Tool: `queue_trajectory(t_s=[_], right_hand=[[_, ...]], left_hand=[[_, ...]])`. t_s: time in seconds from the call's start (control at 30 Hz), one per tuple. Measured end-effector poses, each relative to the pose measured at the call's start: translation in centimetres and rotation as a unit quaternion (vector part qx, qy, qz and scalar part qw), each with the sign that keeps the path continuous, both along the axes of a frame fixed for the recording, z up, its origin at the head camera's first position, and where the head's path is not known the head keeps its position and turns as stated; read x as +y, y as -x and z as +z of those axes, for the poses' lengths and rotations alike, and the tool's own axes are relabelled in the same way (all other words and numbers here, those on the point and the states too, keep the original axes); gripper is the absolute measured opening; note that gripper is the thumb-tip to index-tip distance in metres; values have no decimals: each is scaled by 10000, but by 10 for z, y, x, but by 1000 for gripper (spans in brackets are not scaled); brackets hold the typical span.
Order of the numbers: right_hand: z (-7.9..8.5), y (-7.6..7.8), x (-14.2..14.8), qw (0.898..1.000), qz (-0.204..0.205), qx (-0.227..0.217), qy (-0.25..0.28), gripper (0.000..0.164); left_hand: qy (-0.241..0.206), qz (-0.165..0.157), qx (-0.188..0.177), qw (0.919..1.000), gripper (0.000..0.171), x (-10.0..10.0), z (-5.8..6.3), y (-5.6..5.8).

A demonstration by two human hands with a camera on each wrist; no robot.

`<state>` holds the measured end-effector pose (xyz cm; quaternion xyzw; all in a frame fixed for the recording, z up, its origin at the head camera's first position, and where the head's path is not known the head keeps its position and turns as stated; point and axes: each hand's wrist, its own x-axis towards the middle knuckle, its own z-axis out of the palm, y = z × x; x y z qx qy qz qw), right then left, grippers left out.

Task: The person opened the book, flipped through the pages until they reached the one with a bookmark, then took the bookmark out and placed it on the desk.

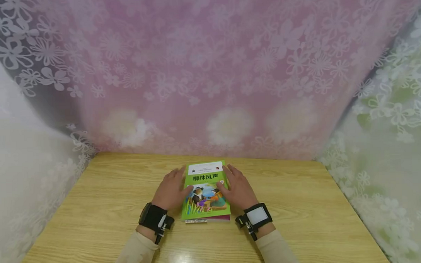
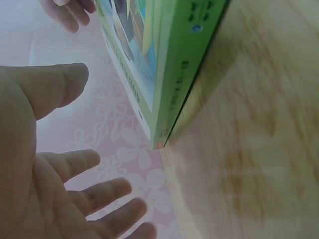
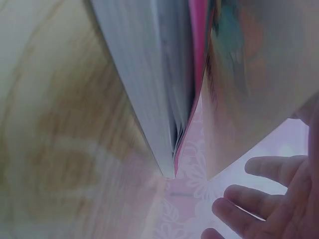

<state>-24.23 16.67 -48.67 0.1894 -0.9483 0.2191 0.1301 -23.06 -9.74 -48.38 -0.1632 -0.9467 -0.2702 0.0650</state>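
A green paperback storybook (image 1: 206,199) with painted animal characters and Chinese lettering lies face up on the table. Beside its spine is my left hand (image 1: 169,191), fingers spread and thumb toward the cover. The left wrist view shows a gap between these fingers (image 2: 107,196) and the green spine (image 2: 177,79). At the opposite long edge is my right hand (image 1: 240,189), its thumb over the cover. The right wrist view has the front cover (image 3: 244,109) lifted slightly off the page block (image 3: 144,74), with a pink sheet (image 3: 198,45) beneath. Loosely extended right fingers (image 3: 239,214) show beyond the cover; the thumb is hidden there.
The wood-grain table (image 1: 297,213) extends around the book. A pink floral curtain (image 1: 208,69) hangs along its back edge, with pale floral curtains at both sides. Black straps with small devices (image 1: 256,215) sit on both wrists.
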Motion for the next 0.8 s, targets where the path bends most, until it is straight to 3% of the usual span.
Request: queue_trajectory(t_s=[0.2,0.37,0.63,0.8], right_hand=[[1,-2,-1,9980,-309,-544,106,72],[-1,-2,0,9971,-505,-567,1,57],[0,-2,2,9956,-646,-626,249,32],[-1,-3,3,9951,-548,-728,385,37]], left_hand=[[74,-206,-402,9990,58,3,1,-3],[209,-507,-273,9981,36,8,1,-4],[121,-1014,-170,9946,29,13,1,-4],[113,-1133,-194,9933,25,15,3,-5]])
